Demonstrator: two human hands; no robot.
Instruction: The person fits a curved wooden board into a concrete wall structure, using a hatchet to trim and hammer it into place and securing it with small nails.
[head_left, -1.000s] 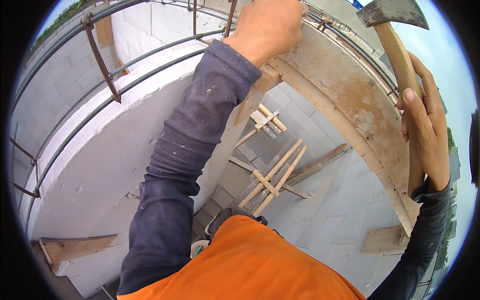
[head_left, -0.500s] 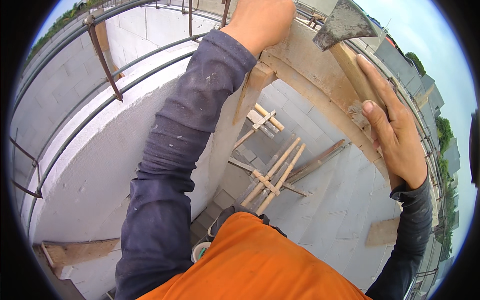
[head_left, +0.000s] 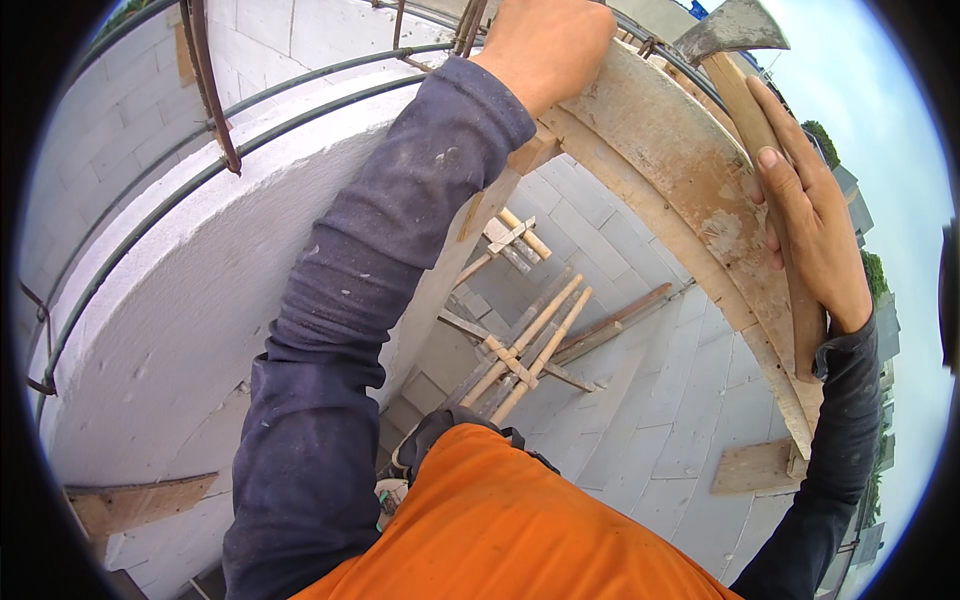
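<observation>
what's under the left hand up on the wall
The left hand rests on the curved board's top edge beside rebar. A wooden block shows just below; anything under the palm is covered.

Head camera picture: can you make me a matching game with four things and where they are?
Things:
1. hatchet
2. left hand
3. steel bars
4. bundle of wooden poles

Places:
A. far down below, between the walls
B. on top of the white block wall
C. in the right hand, top right
D. top middle, on the curved wooden board

Pairs: 1-C, 2-D, 3-B, 4-A
</observation>
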